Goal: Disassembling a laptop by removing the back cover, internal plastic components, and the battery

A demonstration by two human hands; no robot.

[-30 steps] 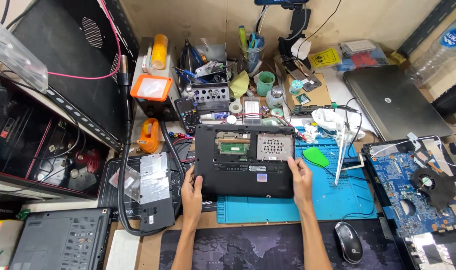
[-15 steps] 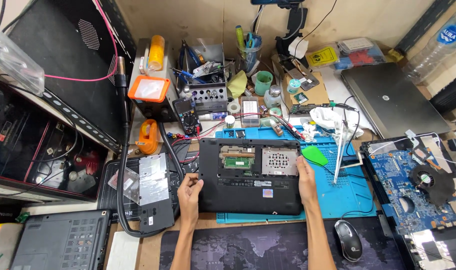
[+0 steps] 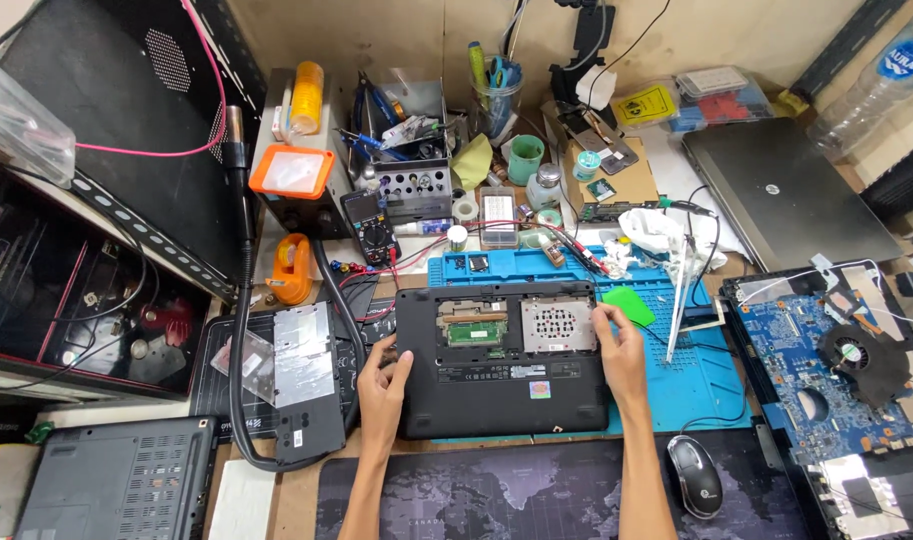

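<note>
Right now a black laptop (image 3: 501, 360) lies upside down in the middle of the desk, half on the blue mat (image 3: 696, 385) and close to the person. The left hand (image 3: 384, 385) grips the laptop's left edge, thumb on top and fingers curled round the side. The right hand (image 3: 621, 350) rests on the right edge with fingers bent over the top right corner; it touches the laptop, but I cannot tell how tight the hold is. A cover on the laptop's bottom is already off, so a green memory card (image 3: 473, 333) and a silver plate with small holes (image 3: 556, 325) show inside. The rest of the bottom shell is on, so most of the opening-up looks not yet done. A green plastic pick (image 3: 628, 306) lies just beside the right hand. A computer mouse (image 3: 694, 476) sits nearer, to the right, and a blue circuit board (image 3: 826, 390) lies far right.
</note>
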